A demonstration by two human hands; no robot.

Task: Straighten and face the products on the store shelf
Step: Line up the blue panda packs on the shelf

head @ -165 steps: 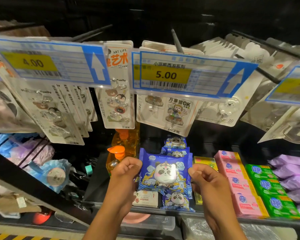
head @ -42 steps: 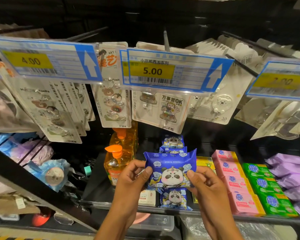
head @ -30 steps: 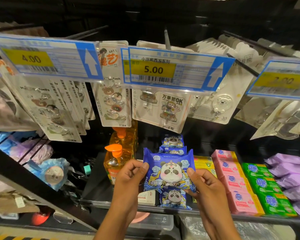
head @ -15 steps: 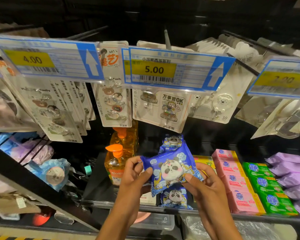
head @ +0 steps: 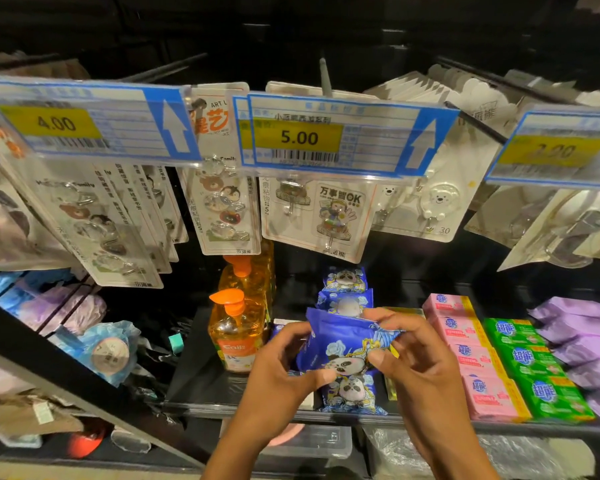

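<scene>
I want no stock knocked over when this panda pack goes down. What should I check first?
1. Grip: left hand and right hand both pinch the held panda pack: ok.
2. Held pack straight: it is tilted and creased: not ok.
3. Front shelf pack faces out: ok.
4. Orange soap bottle apart from the held pack: ok.
5. Pink boxes lined up: ok.
6. Free slot in the row: hidden by the hands: cannot tell.
</scene>
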